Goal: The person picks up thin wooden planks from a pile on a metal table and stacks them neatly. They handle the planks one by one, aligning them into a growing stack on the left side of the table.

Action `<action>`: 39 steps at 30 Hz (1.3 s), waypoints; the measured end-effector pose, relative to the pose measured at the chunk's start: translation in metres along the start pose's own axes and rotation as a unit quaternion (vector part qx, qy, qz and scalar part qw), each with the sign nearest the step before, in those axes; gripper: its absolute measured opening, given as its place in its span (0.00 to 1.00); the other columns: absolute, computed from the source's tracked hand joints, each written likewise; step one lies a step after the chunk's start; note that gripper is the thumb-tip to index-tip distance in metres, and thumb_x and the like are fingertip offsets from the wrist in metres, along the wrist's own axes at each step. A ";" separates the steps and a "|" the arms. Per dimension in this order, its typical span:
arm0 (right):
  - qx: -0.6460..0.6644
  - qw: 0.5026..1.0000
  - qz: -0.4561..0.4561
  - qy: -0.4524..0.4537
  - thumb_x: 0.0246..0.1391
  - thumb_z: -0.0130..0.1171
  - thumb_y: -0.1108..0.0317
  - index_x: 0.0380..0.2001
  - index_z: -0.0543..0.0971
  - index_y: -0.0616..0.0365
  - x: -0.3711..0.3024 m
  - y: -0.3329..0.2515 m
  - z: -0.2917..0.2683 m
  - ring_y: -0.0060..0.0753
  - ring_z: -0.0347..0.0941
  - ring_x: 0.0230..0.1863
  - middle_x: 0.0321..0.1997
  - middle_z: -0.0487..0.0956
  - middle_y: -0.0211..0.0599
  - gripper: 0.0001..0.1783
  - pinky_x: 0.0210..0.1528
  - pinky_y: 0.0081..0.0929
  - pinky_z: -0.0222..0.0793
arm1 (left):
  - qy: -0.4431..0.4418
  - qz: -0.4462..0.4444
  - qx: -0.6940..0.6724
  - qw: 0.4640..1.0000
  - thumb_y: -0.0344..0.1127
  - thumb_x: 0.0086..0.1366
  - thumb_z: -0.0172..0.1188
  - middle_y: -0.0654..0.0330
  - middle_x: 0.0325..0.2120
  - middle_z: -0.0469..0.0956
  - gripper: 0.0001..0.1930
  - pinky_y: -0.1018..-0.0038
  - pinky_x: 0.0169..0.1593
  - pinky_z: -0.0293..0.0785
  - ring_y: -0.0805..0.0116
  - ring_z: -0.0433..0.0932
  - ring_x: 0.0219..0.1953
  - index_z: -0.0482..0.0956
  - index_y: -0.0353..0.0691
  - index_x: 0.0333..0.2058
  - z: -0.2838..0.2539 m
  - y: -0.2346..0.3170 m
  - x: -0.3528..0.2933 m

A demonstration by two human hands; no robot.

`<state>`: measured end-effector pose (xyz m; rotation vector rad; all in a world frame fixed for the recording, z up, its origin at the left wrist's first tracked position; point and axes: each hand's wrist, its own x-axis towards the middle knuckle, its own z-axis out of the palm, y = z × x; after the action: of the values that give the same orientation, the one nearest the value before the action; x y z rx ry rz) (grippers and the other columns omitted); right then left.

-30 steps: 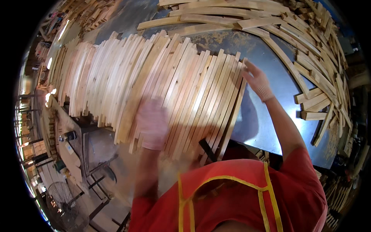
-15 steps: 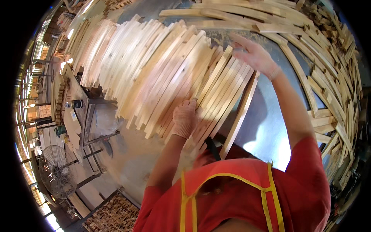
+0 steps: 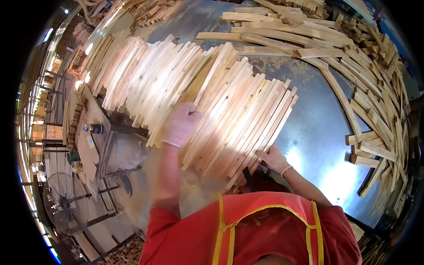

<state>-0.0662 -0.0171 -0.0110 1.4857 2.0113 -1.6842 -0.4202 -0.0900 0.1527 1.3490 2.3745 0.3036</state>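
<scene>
Long pale wooden strips [image 3: 238,119] lie side by side in a slanted row on a metal table. My left hand [image 3: 180,124], in a pale knit glove, is slightly blurred. Its fingers are curled at the lower end of a strip [image 3: 211,81] that lies at a break in the row. My right hand [image 3: 275,160], also gloved, rests against the near right edge of the row. Its thumb stands apart from the fingers, whose tips are partly hidden beside the outermost strip [image 3: 286,115].
The grey metal tabletop [image 3: 309,119] carries a curved heap of loose wooden pieces [image 3: 375,110] along its right and far sides. To the left are a side stand holding a dark can [image 3: 93,128] and a round cage fan [image 3: 66,203]. Stacked wood [image 3: 121,251] sits low at left.
My right hand has come down from the strips' far ends to their near right edge. My left hand has moved left and slightly up. The strips at right now sit in a broader, closer group.
</scene>
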 end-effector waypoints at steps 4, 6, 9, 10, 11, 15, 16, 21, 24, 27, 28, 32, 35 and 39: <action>0.022 0.999 -0.028 -0.002 0.59 0.68 0.42 0.74 0.42 0.74 0.002 0.006 0.013 0.63 0.81 0.60 0.57 0.84 0.64 0.63 0.63 0.44 0.74 | 0.074 -0.022 -0.085 0.993 0.49 0.70 0.56 0.40 0.50 0.82 0.24 0.50 0.58 0.75 0.36 0.80 0.52 0.82 0.39 0.56 0.019 -0.101 0.023; 0.023 0.999 -0.033 0.002 0.59 0.67 0.42 0.74 0.43 0.74 0.001 0.006 0.016 0.63 0.81 0.59 0.56 0.84 0.64 0.62 0.62 0.44 0.75 | 0.123 -0.042 -0.016 0.991 0.51 0.70 0.56 0.39 0.54 0.82 0.30 0.48 0.61 0.74 0.33 0.79 0.55 0.76 0.40 0.65 0.039 -0.119 0.039; 0.040 0.999 -0.017 0.021 0.59 0.67 0.44 0.74 0.44 0.75 -0.002 0.013 0.010 0.66 0.82 0.57 0.53 0.84 0.67 0.61 0.61 0.46 0.75 | 0.051 -0.084 0.007 0.995 0.53 0.71 0.56 0.38 0.57 0.80 0.36 0.46 0.63 0.72 0.31 0.77 0.58 0.67 0.40 0.72 0.030 -0.075 0.035; 0.049 0.997 -0.044 0.028 0.58 0.67 0.44 0.74 0.44 0.76 0.000 0.019 0.012 0.67 0.81 0.56 0.52 0.84 0.68 0.61 0.61 0.47 0.74 | 0.068 -0.068 0.037 0.995 0.54 0.70 0.56 0.37 0.56 0.81 0.37 0.46 0.63 0.72 0.32 0.78 0.58 0.65 0.40 0.73 0.037 -0.078 0.029; 0.034 0.999 0.002 0.023 0.59 0.67 0.45 0.73 0.47 0.76 -0.016 -0.009 0.005 0.68 0.81 0.56 0.51 0.84 0.70 0.59 0.61 0.48 0.74 | 0.088 -0.056 0.066 0.992 0.55 0.70 0.56 0.36 0.54 0.81 0.39 0.47 0.62 0.73 0.32 0.79 0.57 0.64 0.39 0.73 0.042 -0.086 0.022; -0.010 1.000 -0.017 0.008 0.57 0.67 0.48 0.69 0.59 0.72 -0.004 0.008 -0.009 0.70 0.80 0.55 0.52 0.83 0.70 0.50 0.60 0.52 0.73 | 0.109 -0.057 0.158 0.980 0.52 0.68 0.62 0.37 0.59 0.78 0.41 0.47 0.61 0.74 0.37 0.79 0.57 0.62 0.40 0.74 0.065 -0.065 0.011; -0.004 0.997 -0.058 0.054 0.56 0.67 0.49 0.66 0.62 0.69 -0.001 0.020 -0.025 0.69 0.80 0.54 0.51 0.83 0.68 0.46 0.58 0.53 0.74 | 0.106 -0.060 0.187 0.975 0.53 0.68 0.62 0.38 0.61 0.77 0.41 0.47 0.63 0.73 0.37 0.78 0.59 0.61 0.40 0.74 0.065 -0.056 0.009; -0.208 0.896 -0.062 0.389 0.53 0.69 0.53 0.65 0.72 0.57 0.000 0.084 -0.194 0.61 0.79 0.51 0.47 0.82 0.56 0.39 0.58 0.50 0.76 | 0.287 0.105 0.293 0.906 0.56 0.68 0.64 0.45 0.68 0.71 0.43 0.48 0.71 0.65 0.41 0.70 0.69 0.61 0.41 0.75 0.101 -0.013 -0.019; -0.303 0.841 0.032 0.447 0.53 0.71 0.51 0.64 0.70 0.59 -0.010 0.146 -0.267 0.57 0.81 0.51 0.48 0.83 0.48 0.41 0.55 0.49 0.77 | 0.222 0.206 0.200 0.932 0.54 0.69 0.64 0.47 0.73 0.66 0.42 0.51 0.74 0.61 0.49 0.65 0.73 0.61 0.40 0.75 0.179 0.027 -0.047; -0.253 0.909 0.072 0.325 0.54 0.69 0.48 0.63 0.69 0.61 -0.022 0.155 -0.276 0.59 0.83 0.48 0.45 0.85 0.52 0.41 0.50 0.51 0.79 | 0.143 0.260 0.220 0.929 0.55 0.69 0.65 0.49 0.75 0.64 0.41 0.54 0.76 0.59 0.50 0.65 0.75 0.64 0.41 0.74 0.210 0.148 -0.096; -0.243 0.925 0.064 0.287 0.54 0.68 0.47 0.63 0.68 0.61 -0.030 0.151 -0.261 0.60 0.84 0.46 0.44 0.85 0.54 0.41 0.48 0.52 0.80 | 0.071 0.267 0.179 0.944 0.56 0.68 0.64 0.49 0.74 0.64 0.41 0.54 0.75 0.60 0.50 0.65 0.74 0.65 0.41 0.73 0.216 0.178 -0.107; -0.147 0.984 -0.064 0.081 0.54 0.67 0.42 0.70 0.65 0.61 -0.097 0.133 -0.197 0.62 0.83 0.49 0.46 0.84 0.60 0.49 0.54 0.53 0.79 | -0.074 0.144 0.086 0.983 0.60 0.65 0.66 0.47 0.73 0.65 0.45 0.52 0.73 0.64 0.46 0.67 0.72 0.64 0.41 0.74 0.276 0.244 -0.119; -0.117 0.939 -0.137 0.292 0.56 0.67 0.47 0.62 0.68 0.60 -0.110 0.159 -0.199 0.66 0.81 0.50 0.46 0.84 0.58 0.39 0.54 0.53 0.78 | -0.088 0.118 0.069 0.987 0.60 0.62 0.68 0.46 0.71 0.66 0.47 0.50 0.69 0.66 0.45 0.69 0.69 0.63 0.41 0.74 0.298 0.274 -0.124; -0.114 0.864 -0.005 0.491 0.50 0.74 0.56 0.64 0.68 0.60 -0.120 0.206 -0.216 0.62 0.76 0.57 0.58 0.78 0.55 0.42 0.58 0.53 0.76 | -0.014 0.191 0.118 0.974 0.61 0.62 0.65 0.50 0.70 0.64 0.48 0.52 0.63 0.70 0.47 0.70 0.66 0.61 0.42 0.74 0.331 0.277 -0.117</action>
<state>0.2443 0.0645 0.0051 2.5264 2.4678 -0.6026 -0.0074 -0.0502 -0.0158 1.9096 2.1669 0.1062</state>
